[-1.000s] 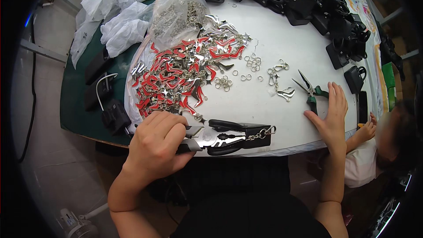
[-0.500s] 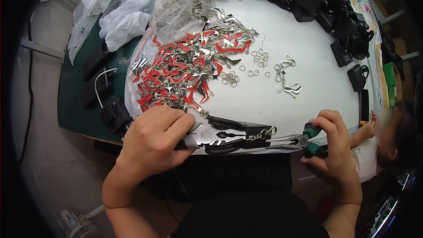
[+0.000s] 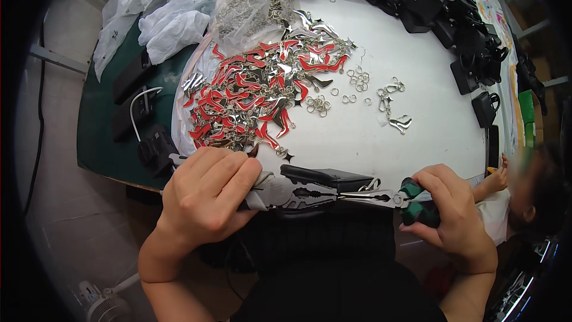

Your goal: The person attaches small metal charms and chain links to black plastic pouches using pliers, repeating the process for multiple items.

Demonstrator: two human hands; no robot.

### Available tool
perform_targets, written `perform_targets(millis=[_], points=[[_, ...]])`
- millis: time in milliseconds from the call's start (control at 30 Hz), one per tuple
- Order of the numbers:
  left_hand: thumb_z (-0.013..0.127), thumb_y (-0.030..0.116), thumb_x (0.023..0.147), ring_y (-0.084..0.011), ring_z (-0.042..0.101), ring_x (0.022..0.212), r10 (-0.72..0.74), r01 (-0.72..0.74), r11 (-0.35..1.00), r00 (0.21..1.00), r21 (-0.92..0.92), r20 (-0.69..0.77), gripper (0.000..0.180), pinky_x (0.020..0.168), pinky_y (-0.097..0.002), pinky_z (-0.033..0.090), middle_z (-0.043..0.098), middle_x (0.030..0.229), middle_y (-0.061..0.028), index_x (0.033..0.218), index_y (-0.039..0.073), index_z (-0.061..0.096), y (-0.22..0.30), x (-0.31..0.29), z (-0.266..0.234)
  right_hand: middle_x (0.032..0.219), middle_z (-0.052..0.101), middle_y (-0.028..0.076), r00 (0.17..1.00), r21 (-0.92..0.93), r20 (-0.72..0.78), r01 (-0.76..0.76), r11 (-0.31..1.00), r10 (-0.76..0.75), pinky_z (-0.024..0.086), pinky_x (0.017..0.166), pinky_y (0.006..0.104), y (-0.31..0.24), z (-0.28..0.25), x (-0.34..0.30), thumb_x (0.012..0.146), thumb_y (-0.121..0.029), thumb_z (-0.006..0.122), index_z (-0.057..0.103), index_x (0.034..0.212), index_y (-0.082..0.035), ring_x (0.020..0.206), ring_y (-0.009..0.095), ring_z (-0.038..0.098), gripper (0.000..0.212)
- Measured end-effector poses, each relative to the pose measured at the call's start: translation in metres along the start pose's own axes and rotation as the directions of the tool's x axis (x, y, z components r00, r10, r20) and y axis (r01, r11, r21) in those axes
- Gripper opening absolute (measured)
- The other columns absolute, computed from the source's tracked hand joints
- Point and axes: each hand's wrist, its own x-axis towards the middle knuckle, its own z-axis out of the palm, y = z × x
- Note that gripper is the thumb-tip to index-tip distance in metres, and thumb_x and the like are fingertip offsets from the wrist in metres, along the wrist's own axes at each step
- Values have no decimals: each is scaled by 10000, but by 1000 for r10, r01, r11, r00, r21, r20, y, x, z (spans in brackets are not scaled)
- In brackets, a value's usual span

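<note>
My left hand (image 3: pixel 205 194) is closed around the handles of a pair of pliers (image 3: pixel 292 195) with a broad grey head. Closed on green-and-black handles, my right hand (image 3: pixel 447 206) holds long-nose pliers (image 3: pixel 381 197). The two tools point at each other, and their tips meet over the table's near edge; whatever is pinched there is too small to make out. Just behind the tips lies a black leather-like pouch (image 3: pixel 325 174), partly covered by the left tool. A silver ring (image 3: pixel 374 183) shows at its right end.
Beyond my left hand is a heap of red and silver shoe-shaped charms (image 3: pixel 244 92). A clear bag of metal rings (image 3: pixel 253 9) stands behind it. Loose rings (image 3: pixel 319 106) and a silver charm chain (image 3: pixel 393 107) lie rightward. Black adapters (image 3: pixel 417 0) line the far right; another person's hand (image 3: pixel 496 179) is nearby.
The pliers' tips have come together; before, the right tool lay over the pouch's right end beside a chain. The left pliers' jaws have moved closer together. The view has shifted slightly.
</note>
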Motion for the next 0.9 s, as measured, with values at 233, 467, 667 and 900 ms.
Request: perform_targets(millis=[233,467,667,900], points=[[731,156,459,-311,636,799,95,-87,987,994,136,-56,583,694,-418,535,618,907,-145,991,-66,640,0,6,-4,942,621,157,991,189,60,-132,973,123,518,669,376,2,5,-10,710,-318,859,598,1129,36,769,319,636,608],[746,143,483,-294,633,789,93,-96,988,995,123,31,558,695,-401,525,617,913,-140,990,-60,633,5,16,-12,933,613,137,997,-60,-70,28,998,-32,487,619,373,6,6,-8,665,-327,869,600,1127,32,726,287,588,644],[764,146,482,-296,641,805,53,-60,993,996,100,72,573,707,-398,525,627,925,-139,1004,-53,635,13,16,-18,929,605,124,994,-102,-86,60,993,-69,463,590,364,5,3,-11,650,-336,873,602,1117,31,697,262,559,653],[789,149,487,-293,633,807,37,-43,988,999,145,39,562,693,-400,521,631,923,-119,1005,-21,652,15,16,-16,929,605,121,992,-116,-95,67,991,-79,456,584,363,9,0,-8,650,-350,871,609,1103,24,692,256,552,643]])
